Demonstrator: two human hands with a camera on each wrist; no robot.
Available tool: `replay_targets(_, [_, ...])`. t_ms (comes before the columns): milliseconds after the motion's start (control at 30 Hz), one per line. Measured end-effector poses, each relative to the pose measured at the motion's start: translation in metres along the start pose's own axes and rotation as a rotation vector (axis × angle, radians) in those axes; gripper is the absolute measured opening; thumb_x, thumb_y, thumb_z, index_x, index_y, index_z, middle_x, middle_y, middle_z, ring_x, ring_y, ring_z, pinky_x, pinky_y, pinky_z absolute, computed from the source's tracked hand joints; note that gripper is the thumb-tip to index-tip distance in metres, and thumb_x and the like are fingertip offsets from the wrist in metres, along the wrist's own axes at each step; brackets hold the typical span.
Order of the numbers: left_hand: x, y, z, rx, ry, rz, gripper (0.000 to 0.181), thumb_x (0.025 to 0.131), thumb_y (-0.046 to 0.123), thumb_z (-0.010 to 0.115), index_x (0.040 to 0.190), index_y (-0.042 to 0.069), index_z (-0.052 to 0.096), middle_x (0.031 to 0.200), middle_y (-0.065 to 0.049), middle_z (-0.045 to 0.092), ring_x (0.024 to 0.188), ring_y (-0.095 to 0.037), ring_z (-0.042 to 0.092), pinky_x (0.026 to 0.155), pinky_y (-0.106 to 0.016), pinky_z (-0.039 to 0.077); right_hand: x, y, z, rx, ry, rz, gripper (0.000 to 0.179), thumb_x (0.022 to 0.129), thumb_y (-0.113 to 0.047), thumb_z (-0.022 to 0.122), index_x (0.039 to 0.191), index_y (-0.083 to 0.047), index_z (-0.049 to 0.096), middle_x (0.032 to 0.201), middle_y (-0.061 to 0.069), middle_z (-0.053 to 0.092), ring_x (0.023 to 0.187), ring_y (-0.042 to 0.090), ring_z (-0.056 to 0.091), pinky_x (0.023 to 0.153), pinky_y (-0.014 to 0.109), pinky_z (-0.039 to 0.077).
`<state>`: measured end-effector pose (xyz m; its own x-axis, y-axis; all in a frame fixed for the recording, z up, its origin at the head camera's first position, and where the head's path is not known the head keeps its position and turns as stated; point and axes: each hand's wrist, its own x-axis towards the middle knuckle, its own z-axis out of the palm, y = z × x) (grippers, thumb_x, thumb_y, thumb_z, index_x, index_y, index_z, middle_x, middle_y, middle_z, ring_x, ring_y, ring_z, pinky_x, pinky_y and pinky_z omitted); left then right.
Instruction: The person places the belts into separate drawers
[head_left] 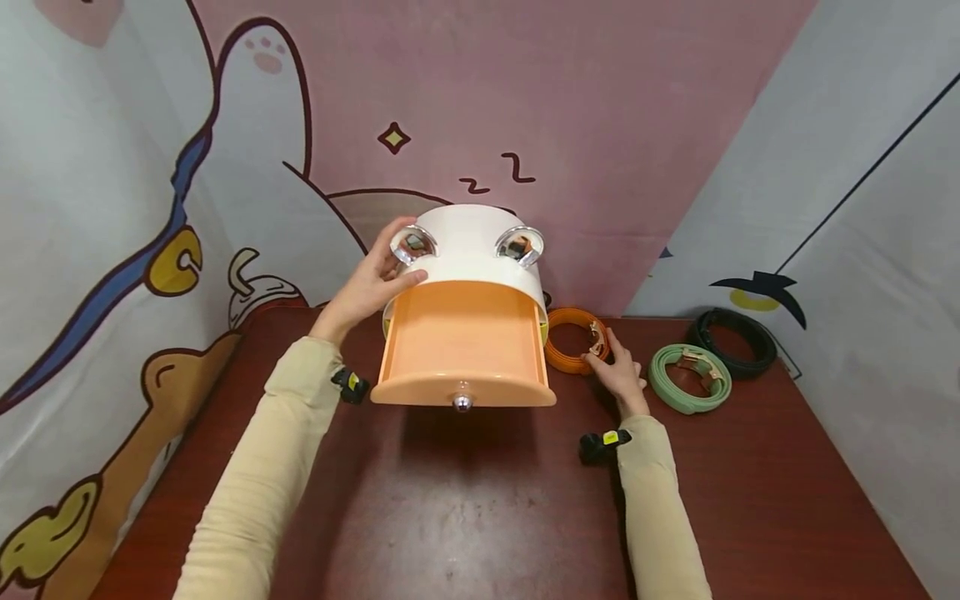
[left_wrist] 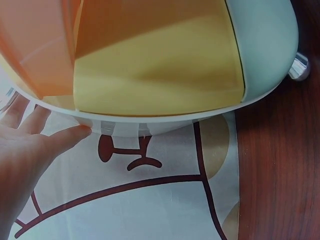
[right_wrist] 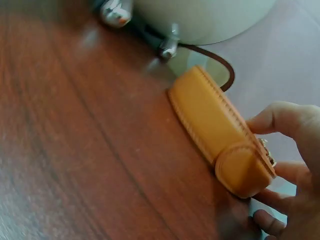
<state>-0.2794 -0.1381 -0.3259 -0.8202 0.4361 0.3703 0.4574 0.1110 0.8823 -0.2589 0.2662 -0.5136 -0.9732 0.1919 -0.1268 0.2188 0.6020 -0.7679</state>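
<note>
A white rounded drawer box [head_left: 471,237] with two shiny round eyes stands at the middle back. Its orange drawer [head_left: 461,333] is pulled out toward me, with a silver knob [head_left: 462,403] on the front. My left hand [head_left: 372,275] rests against the box's upper left side around one eye, thumb stretched along the front edge. To the right of the box, a coiled orange belt [head_left: 557,354] with a metal buckle lies by its side. With thumb and fingers my right hand [head_left: 619,372] pinches this coil's right edge, next to the buckle; the belt [right_wrist: 212,120] shows stitched edges in the right wrist view.
A coiled green belt [head_left: 662,385] and a coiled black belt [head_left: 761,354] lie to the right on the dark red table [head_left: 480,533]. A patterned cloth [head_left: 585,108] hangs behind and along both sides. Small shiny feet [right_wrist: 169,49] show under the box.
</note>
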Motion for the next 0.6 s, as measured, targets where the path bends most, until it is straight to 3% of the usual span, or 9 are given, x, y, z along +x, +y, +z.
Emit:
replay_targets(200, [-0.001,-0.001,0.000,0.004,0.005,0.005,0.072,0.091,-0.006,0.061,0.149,0.008,0.020,0.116,-0.020,0.049,0.075,-0.013,0.044,0.062,-0.023,0.034,-0.001,0.000,-0.001,0.088,-0.035,0.010,0.074,0.090,-0.029,0.056,0.155,-0.021,0.021,0.154,0.026,0.021,0.132,0.053,0.013,0.096,0.066,0.004])
replay_targets(433, [-0.002,-0.001,0.001,-0.018,0.001,-0.018,0.071,0.092,-0.006,0.060,0.149,0.007,0.019,0.128,-0.023,0.047,0.106,-0.018,0.050,0.076,-0.025,0.042,-0.005,0.001,0.009,0.061,0.084,-0.021,0.065,0.093,-0.025,0.059,0.152,-0.017,0.032,0.148,0.024,0.035,0.129,0.048,0.026,0.096,0.062,0.010])
replay_targets(600, [0.001,-0.008,0.000,-0.021,0.005,0.004,0.072,0.091,-0.008,0.060,0.149,0.007,0.019,0.125,-0.023,0.048,0.098,-0.016,0.051,0.071,-0.023,0.041,-0.007,0.001,0.015,0.129,0.142,-0.091,0.061,0.094,-0.016,0.060,0.150,-0.010,0.036,0.146,0.024,0.039,0.134,0.041,0.033,0.109,0.054,0.018])
